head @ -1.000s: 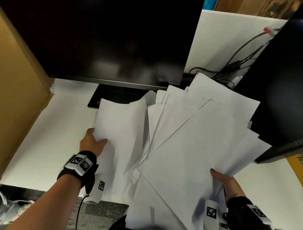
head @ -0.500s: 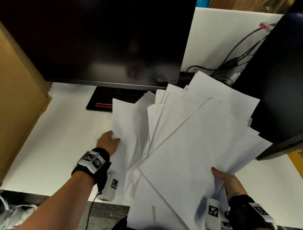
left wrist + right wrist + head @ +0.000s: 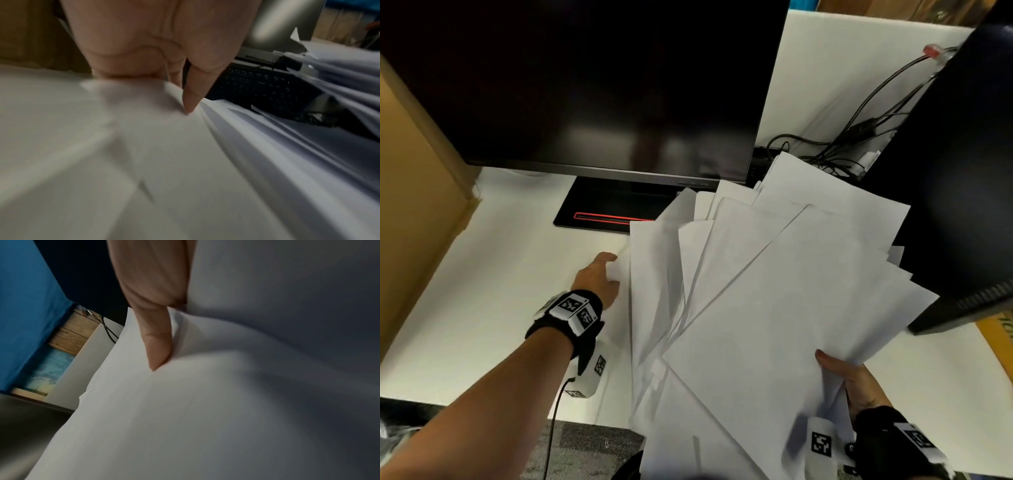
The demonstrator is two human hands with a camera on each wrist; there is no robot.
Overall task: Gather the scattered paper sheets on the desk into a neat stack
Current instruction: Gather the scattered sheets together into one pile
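A loose fan of white paper sheets [image 3: 774, 308] is lifted off the white desk [image 3: 493, 274], in front of the monitors. My right hand [image 3: 849, 377] grips the fan at its lower right edge; in the right wrist view its thumb [image 3: 156, 340] lies on top of the paper sheets [image 3: 185, 418]. My left hand [image 3: 599, 277] holds the leftmost sheet by its left edge. In the left wrist view its thumb [image 3: 191, 97] pinches that sheet [image 3: 164, 162], with the fingers hidden under it. The sheet edges are uneven and splayed.
A large dark monitor [image 3: 585, 85] with a black base [image 3: 616, 209] stands at the back. A second dark monitor [image 3: 962, 171] overhangs the right, with cables [image 3: 859, 137] behind. A cardboard box [image 3: 414, 205] borders the left. A dark keyboard [image 3: 263, 91] lies under the sheets.
My left hand has carried the leftmost sheet rightwards and further back, closer into the fan, uncovering the monitor base. The right hand has kept its hold on the fan.
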